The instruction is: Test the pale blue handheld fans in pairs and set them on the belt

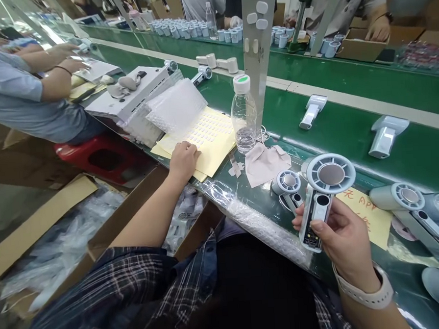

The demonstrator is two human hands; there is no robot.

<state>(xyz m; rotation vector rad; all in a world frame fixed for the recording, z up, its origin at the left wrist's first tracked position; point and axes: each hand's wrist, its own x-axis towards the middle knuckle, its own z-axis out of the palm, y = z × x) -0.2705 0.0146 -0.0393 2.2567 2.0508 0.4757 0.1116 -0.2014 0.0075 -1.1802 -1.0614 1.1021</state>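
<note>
1. Right hand wrapped around the handle of a small handheld fan, raised just above the near edge of the green conveyor belt.
2. Left hand curled, fingertips pressed on a yellow sticker sheet overhanging the belt's near edge.
3. Water bottle upright just beyond the sheet.

Between our hands we see a water bottle, a cloth and a small fan; the belt beyond lies open.

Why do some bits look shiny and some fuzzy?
Head view: lamps glare on the green belt and the plastic wrap; the carton at lower left is blurred; the fan in the right hand looks sharp; edges bend.
</note>
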